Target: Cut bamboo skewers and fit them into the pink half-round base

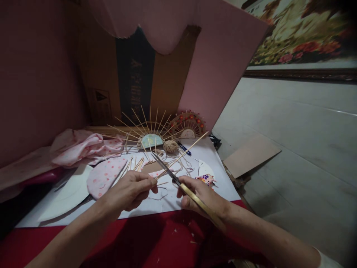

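Between the fingertips of my left hand [141,188] is the lower end of a thin wooden stick [192,146], which slants up to the right. My right hand [200,195] is closed around scissors [189,193] with gold-coloured handles. Their dark blades are spread and cross near the stick; whether they touch it I cannot tell. Behind my hands stands a half-round fan shape [151,140] of sticks fanning out from a light blue base. A ball of twine [170,146] lies beside it. Several short sticks [136,163] rest near my left hand.
At left are a polka-dot fabric half-circle [104,176], a white plate [67,191] and crumpled pink fabric [86,147]. A beaded fan shape [189,124] and a blue cutter [184,149] sit behind. Pink-covered cardboard [217,56] rises at the back; a tiled wall [306,123] is at right.
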The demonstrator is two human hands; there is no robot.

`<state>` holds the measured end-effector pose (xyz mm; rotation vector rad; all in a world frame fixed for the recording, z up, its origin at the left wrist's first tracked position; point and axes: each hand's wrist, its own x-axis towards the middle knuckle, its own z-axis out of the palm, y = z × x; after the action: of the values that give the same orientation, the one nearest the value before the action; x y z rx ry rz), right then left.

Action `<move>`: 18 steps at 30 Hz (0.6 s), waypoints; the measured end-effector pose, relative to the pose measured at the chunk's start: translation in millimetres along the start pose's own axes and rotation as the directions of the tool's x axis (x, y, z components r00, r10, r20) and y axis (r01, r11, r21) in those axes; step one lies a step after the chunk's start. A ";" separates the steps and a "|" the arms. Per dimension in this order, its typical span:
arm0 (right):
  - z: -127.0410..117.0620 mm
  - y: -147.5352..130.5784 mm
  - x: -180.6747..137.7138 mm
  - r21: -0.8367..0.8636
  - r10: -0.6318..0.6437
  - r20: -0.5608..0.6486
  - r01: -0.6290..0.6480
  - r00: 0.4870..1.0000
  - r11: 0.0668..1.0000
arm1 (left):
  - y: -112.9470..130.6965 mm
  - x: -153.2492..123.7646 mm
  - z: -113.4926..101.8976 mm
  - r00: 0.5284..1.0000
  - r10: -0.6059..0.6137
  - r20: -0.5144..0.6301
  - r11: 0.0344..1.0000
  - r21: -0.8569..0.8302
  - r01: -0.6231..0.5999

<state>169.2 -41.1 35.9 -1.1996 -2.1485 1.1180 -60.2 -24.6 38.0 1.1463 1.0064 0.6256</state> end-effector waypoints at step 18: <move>22.9 3.7 5.6 0.107 0.008 -0.060 -0.001 0.998 0.994 | 9.5 -2.9 -15.4 0.998 0.022 -0.062 0.978 0.207 -0.009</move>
<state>152.3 -45.3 19.6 -1.1757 -2.0152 1.1680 -74.5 -17.1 46.7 1.3239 1.1378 0.5827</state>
